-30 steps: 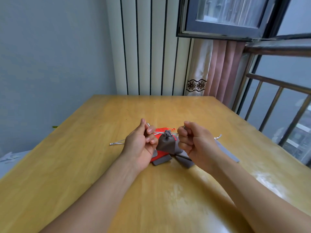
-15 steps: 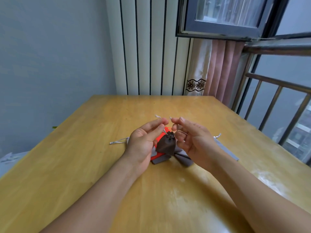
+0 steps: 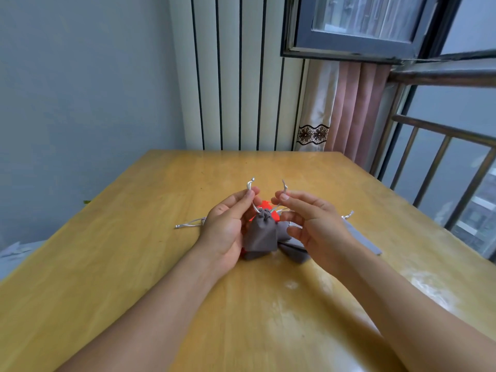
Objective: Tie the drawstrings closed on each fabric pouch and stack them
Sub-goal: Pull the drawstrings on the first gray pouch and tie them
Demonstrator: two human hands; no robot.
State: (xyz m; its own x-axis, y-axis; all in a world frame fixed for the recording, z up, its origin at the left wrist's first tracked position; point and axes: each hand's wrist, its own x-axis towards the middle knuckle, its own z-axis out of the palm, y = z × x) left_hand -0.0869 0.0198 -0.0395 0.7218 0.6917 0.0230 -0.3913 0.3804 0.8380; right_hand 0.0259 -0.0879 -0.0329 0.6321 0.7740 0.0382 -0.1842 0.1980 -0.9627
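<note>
A small grey pouch with its mouth gathered shut hangs between my hands, just above a pile of other pouches. My left hand pinches one silver drawstring end between thumb and forefinger. My right hand pinches the other silver end the same way. Both cord tips stick up above my fingers. Under the pouch lie a red pouch, mostly hidden, and more grey pouches flat on the wooden table.
A loose silver cord trails left from the pile and another cord end shows on the right. A flat grey pouch reaches toward the right. A curtain, an open window and a metal railing stand beyond the table's right edge.
My hands went from fists pulling the cords apart to open-fingered pinches close together above the pouch. The cord ends now point upward and the pouch has lifted slightly.
</note>
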